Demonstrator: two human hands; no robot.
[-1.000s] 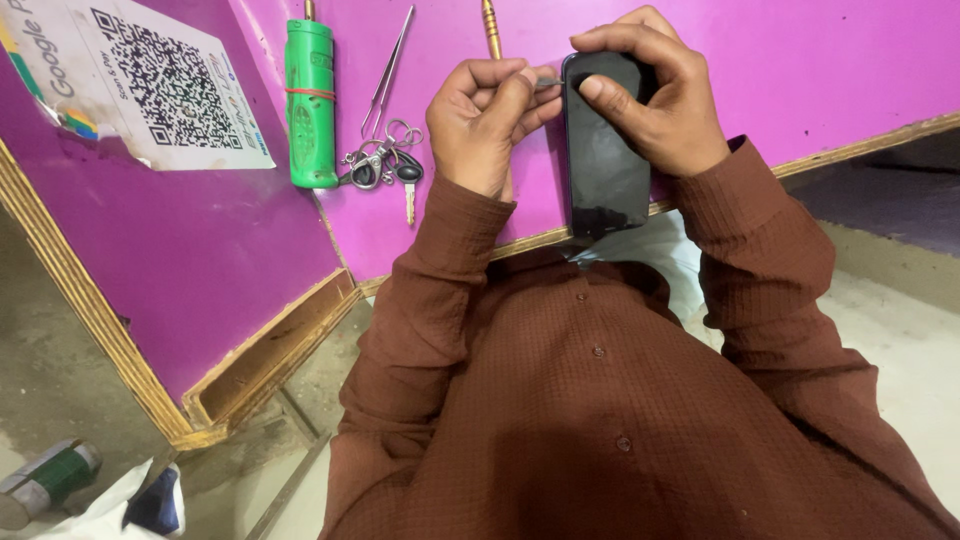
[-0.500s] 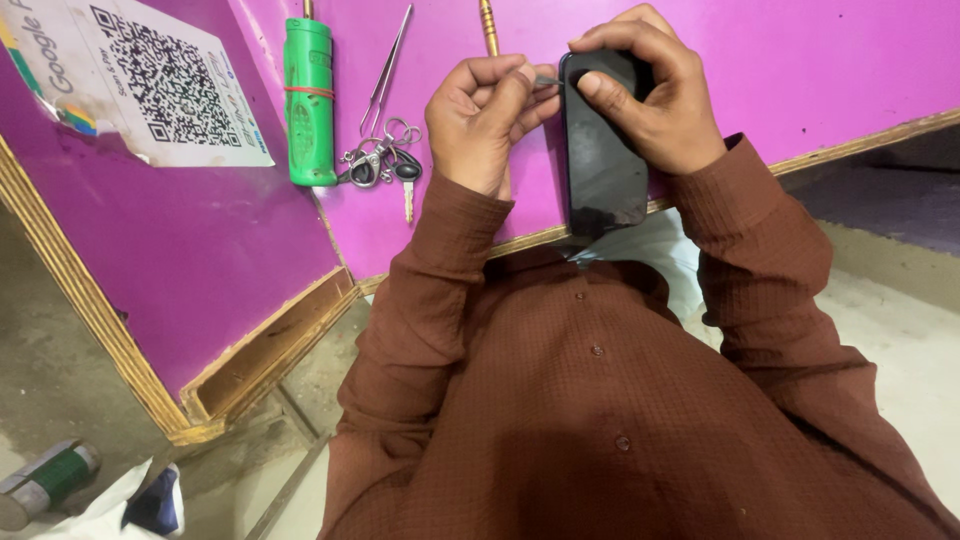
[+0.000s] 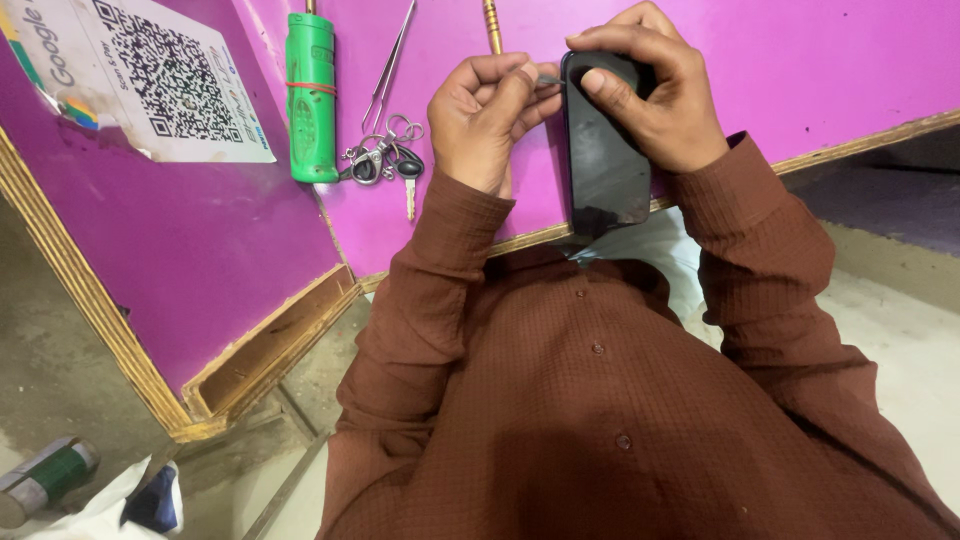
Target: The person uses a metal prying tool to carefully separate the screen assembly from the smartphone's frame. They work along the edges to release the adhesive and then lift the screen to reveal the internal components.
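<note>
My right hand [image 3: 655, 95] grips a black smartphone [image 3: 603, 160] upright over the edge of the magenta table [image 3: 820, 60], thumb on its screen. My left hand [image 3: 487, 120] is closed on a small thin metal tool [image 3: 549, 79] whose tip touches the phone's upper left edge. Both arms wear brown sleeves.
On the table lie a green cylindrical tool [image 3: 311, 98], tweezers [image 3: 390, 62], a key ring with keys [image 3: 385, 162], a brass-coloured pen-like tool [image 3: 492, 26] and a printed code sheet [image 3: 165, 80]. A can [image 3: 45, 480] lies on the floor at lower left.
</note>
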